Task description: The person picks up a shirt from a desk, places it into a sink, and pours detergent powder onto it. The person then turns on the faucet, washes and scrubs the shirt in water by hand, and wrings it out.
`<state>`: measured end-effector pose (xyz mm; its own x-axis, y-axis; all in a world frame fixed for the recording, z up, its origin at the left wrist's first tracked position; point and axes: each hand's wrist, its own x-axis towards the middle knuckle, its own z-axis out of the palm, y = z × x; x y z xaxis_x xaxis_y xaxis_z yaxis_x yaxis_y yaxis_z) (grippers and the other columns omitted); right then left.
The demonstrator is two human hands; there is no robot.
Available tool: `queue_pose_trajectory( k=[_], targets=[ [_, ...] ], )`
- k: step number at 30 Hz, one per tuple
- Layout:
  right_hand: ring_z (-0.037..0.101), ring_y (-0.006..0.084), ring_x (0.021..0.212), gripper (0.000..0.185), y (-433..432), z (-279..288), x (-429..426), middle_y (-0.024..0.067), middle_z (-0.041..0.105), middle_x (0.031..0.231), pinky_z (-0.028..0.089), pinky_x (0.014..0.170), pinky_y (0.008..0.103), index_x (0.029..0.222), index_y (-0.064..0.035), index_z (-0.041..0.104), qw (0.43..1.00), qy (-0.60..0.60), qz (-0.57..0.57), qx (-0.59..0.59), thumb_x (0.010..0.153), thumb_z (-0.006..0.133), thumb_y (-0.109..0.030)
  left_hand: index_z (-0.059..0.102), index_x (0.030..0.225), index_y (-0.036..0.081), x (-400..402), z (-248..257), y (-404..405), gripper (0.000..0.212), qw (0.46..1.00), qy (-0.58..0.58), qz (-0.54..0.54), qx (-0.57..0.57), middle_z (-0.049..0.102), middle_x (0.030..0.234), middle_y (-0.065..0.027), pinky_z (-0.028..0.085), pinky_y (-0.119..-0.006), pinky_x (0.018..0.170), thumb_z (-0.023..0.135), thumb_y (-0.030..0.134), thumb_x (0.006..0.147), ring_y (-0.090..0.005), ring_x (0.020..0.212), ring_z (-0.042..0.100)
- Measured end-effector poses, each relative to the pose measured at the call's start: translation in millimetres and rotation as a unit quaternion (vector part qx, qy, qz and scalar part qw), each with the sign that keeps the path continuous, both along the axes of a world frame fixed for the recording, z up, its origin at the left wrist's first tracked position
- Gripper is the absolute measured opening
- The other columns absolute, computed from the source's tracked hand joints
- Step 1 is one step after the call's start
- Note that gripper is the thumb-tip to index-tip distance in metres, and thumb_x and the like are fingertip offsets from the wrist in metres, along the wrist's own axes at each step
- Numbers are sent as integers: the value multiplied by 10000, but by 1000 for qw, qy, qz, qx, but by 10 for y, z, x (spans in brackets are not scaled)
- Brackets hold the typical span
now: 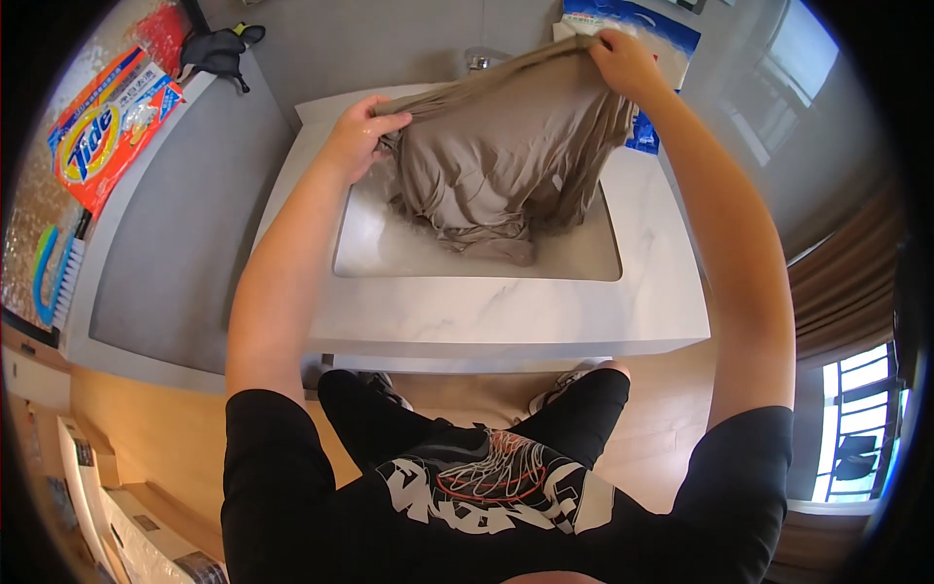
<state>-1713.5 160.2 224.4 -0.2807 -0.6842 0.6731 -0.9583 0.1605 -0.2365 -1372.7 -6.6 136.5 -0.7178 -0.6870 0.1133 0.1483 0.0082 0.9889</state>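
A wet grey-brown cloth garment [489, 160] is stretched between my two hands above a sink basin [372, 248]. My left hand [363, 137] grips one end of its upper edge, at the basin's left side. Higher up and to the right, my right hand [620, 66] holds the other end near the wall. The garment's lower folds hang bunched into cloudy, sudsy water in the basin. Its cloth hides the back of the basin and part of the faucet [481, 58].
White marbled countertop [467, 314] surrounds the basin. An orange Tide detergent bag [109, 131] and a blue-handled scrub brush [62, 270] lie on the left ledge, near a dark cloth item [215, 55]. Behind my right hand stands a blue-and-white package [675, 44].
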Motion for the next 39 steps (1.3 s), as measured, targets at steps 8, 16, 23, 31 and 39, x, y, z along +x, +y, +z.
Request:
queue_pose_trajectory(
  k=[8, 16, 23, 31, 39],
  targets=[
    [652, 355, 865, 355, 155, -490, 201, 206, 687, 902, 496, 782, 407, 990, 5, 669, 989, -141, 22, 46, 900, 567, -323, 539, 1211, 79, 22, 257, -40, 329, 995, 90, 12, 49, 604, 1192, -60, 482, -375, 877, 648, 195, 924, -195, 1049, 583],
    [600, 186, 773, 453, 349, -848, 329, 80, 654, 790, 456, 724, 319, 925, -13, 700, 919, -322, 71, 218, 888, 664, -462, 556, 1197, 26, -85, 209, -252, 326, 985, 106, 132, -26, 608, 1190, -84, 438, -348, 965, 636, 216, 945, -196, 1108, 551],
    [596, 167, 1044, 310, 470, -1178, 424, 43, 651, 1158, 467, 929, 342, 1167, -67, 626, 650, -688, 323, 12, 978, 593, -311, 448, 1355, 45, -32, -31, -101, 455, 985, 109, 94, 97, 562, 1298, -112, 420, -450, 1024, 604, 222, 966, -245, 1202, 525],
    [592, 233, 1137, 371, 421, -1527, 507, 77, 634, 1238, 453, 1007, 396, 1277, -53, 562, 445, -780, 422, -123, 1018, 509, -313, 431, 1354, 127, -71, -224, 245, 427, 967, 111, 124, 192, 560, 1289, -59, 470, -450, 967, 577, 291, 987, -243, 1173, 554],
    [629, 209, 1003, 388, 273, -1797, 497, 127, 665, 1127, 489, 892, 343, 1157, -5, 588, 871, -490, 10, -26, 925, 653, -310, 525, 1252, 140, -156, -274, 182, 287, 966, 143, 48, 210, 604, 1216, -49, 488, -427, 938, 547, 280, 1002, -226, 1103, 592]
  ],
)
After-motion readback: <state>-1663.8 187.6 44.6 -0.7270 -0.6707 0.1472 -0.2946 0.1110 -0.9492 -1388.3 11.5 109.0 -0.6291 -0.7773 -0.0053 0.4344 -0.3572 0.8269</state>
